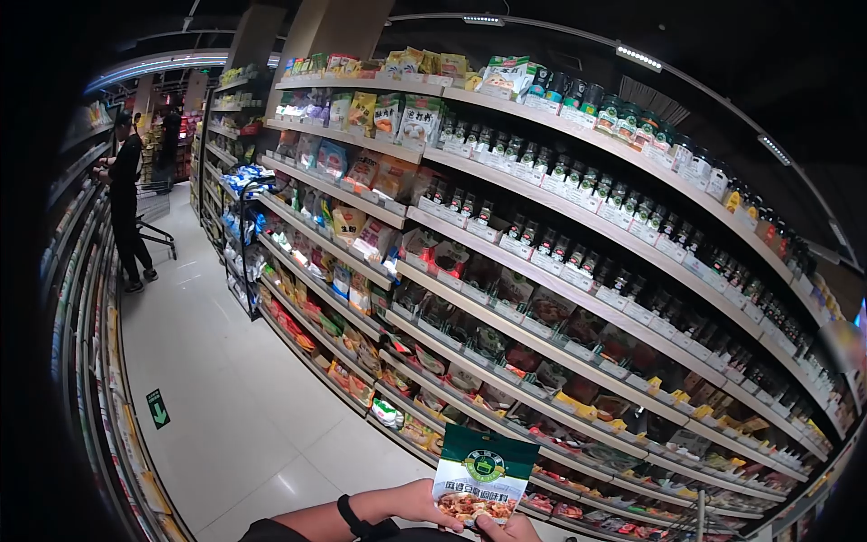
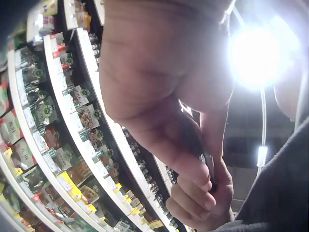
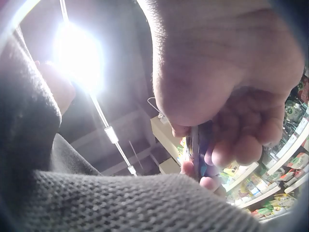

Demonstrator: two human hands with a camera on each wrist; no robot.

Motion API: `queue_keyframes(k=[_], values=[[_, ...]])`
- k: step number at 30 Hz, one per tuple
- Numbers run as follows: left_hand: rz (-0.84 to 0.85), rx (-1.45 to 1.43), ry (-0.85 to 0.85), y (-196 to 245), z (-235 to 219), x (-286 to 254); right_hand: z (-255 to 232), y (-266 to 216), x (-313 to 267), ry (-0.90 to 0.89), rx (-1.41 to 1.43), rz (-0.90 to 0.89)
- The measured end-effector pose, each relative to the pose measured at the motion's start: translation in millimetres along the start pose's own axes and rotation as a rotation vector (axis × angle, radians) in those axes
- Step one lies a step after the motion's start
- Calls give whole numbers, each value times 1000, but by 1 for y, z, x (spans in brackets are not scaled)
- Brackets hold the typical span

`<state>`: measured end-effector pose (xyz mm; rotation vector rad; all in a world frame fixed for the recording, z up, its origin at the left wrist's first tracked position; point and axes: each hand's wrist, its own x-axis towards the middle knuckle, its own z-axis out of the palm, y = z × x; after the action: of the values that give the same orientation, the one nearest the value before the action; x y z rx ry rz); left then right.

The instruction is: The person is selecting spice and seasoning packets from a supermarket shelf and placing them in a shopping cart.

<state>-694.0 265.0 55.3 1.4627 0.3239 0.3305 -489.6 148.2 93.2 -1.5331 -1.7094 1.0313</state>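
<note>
A seasoning packet (image 1: 485,470), dark green on top and white below with a pictured dish, stands upright at the bottom of the head view, its printed front facing me. My left hand (image 1: 417,495) holds its left edge. At its lower right edge, my right hand (image 1: 508,527) pinches it with the thumb on the front. In the left wrist view, the left hand (image 2: 159,82) fills the middle and the right hand's fingers (image 2: 193,200) show below it. From the right wrist, the packet appears edge-on between the fingers, its contents hidden.
Long shelves (image 1: 560,298) of spice jars, bottles and bagged seasonings curve along the right. Another shelf (image 1: 86,343) lines the left side. Between them runs a tiled aisle (image 1: 244,406), where a person in dark clothes (image 1: 128,199) stands near a shopping cart (image 1: 155,221).
</note>
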Motion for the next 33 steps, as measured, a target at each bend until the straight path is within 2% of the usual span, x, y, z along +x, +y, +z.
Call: queue_keyframes(k=[1,4,5,8,13,16,23,26,29,33], values=[[-69,-45,-28,6,1,-2,-1,-1,0,-18,-27,1],[26,-41,55,-12,2,3,-2,-15,-4,21,20,-18],[53,-44,72,-13,2,3,-1,-28,-6,66,85,-127],[86,-78,100,-11,6,3,1,-26,-8,104,98,25],[45,-166,90,-6,7,2,-1,-24,-5,31,84,23],[40,-171,90,-7,6,1,4,-25,-5,112,124,-27],[3,-87,73,-3,4,3,2,-22,-3,93,43,38],[-82,-98,41,3,2,0,2,-16,-4,97,35,16],[-111,-129,48,5,6,-1,7,-6,-2,126,128,-45],[-92,-71,62,11,8,-6,4,-12,-5,75,205,44]])
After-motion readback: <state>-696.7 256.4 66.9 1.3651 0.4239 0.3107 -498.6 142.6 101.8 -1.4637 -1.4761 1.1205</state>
